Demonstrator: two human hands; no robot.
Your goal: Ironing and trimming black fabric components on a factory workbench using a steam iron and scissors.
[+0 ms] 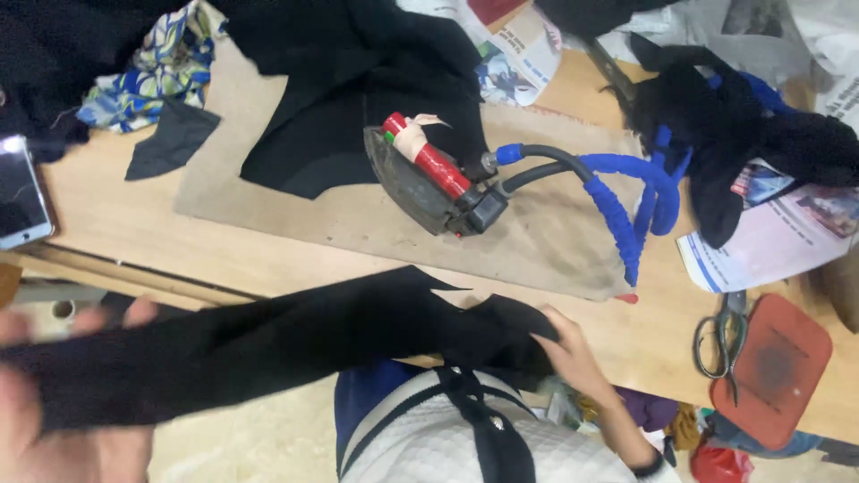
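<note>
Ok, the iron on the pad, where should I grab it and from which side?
Judging by its pose, take the iron by the red handle, coming down from above. The handle runs along the top of the body and is bare except for a tape wrap near its front. Close around the middle, ahead of the rear end where the blue-wrapped hose joins, and keep clear of the dark soleplate edge.

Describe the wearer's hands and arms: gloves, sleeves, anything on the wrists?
Both are bare, with no gloves. The left hand is close to the lens and blurred, and its wrist is out of frame. The right hand has a bare forearm with no sleeve in view and a dark band at the wrist.
</note>
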